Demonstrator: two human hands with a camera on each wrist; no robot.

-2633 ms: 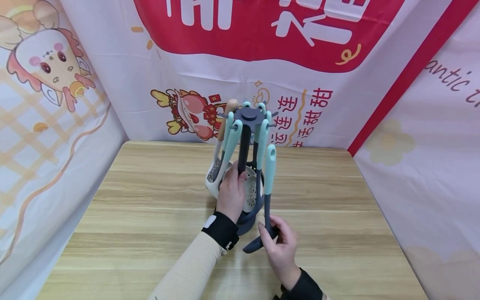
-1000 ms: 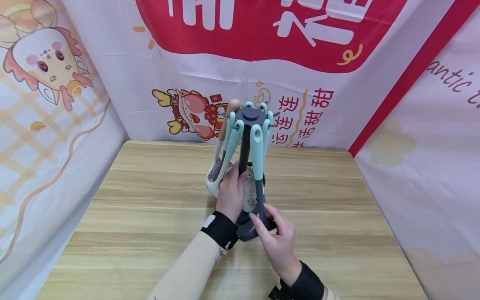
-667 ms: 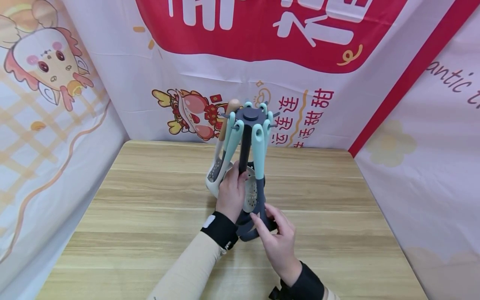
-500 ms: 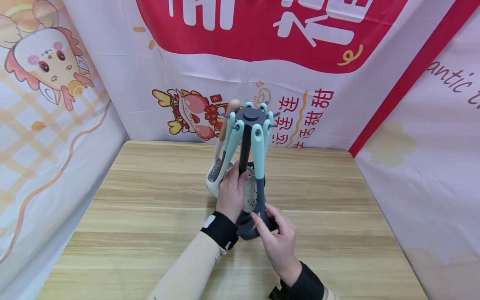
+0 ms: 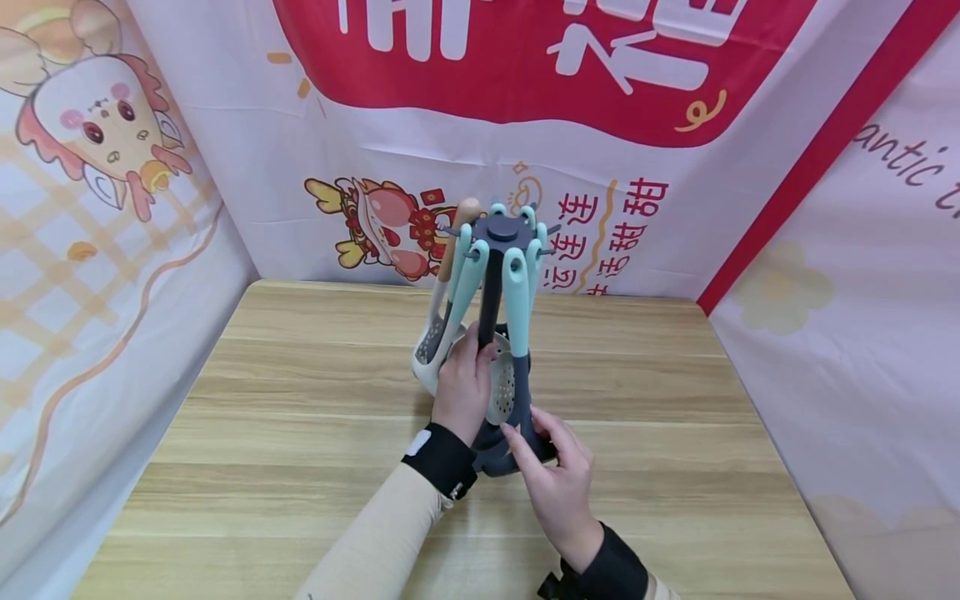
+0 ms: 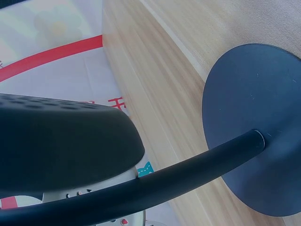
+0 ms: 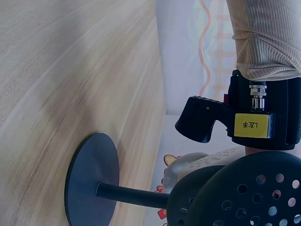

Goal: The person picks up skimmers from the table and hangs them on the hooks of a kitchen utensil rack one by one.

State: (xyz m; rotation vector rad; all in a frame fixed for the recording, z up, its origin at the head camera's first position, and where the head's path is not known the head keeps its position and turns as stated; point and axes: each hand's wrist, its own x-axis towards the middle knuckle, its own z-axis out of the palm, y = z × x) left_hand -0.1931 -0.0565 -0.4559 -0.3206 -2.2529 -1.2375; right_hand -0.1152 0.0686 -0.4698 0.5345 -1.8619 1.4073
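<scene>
A dark utensil stand (image 5: 501,235) holds several kitchen utensils with mint handles around its round top. My left hand (image 5: 462,383) grips its black pole (image 5: 489,292). In the left wrist view the pole (image 6: 202,170) runs down to a round base (image 6: 254,127). My right hand (image 5: 555,479) pinches the low, dark end of a mint-handled skimmer (image 5: 516,308). Its handle stands upright against the rack, its top hole near a hook; whether the hook passes through is unclear. The right wrist view shows its round perforated head (image 7: 249,188) close up. Neither hand's fingers show in the wrist views.
A white utensil with a wooden handle (image 5: 453,242) hangs at the stand's left. Behind it is a pale perforated spoon (image 5: 501,387). The stand is on a wood-grain table (image 5: 637,433), enclosed by printed cloth (image 5: 300,150) at the back and sides.
Since the oldest frame, my right hand has moved the skimmer left and up against the rack. Over the last second both hands stay almost still. My left hand keeps its grip on the pole.
</scene>
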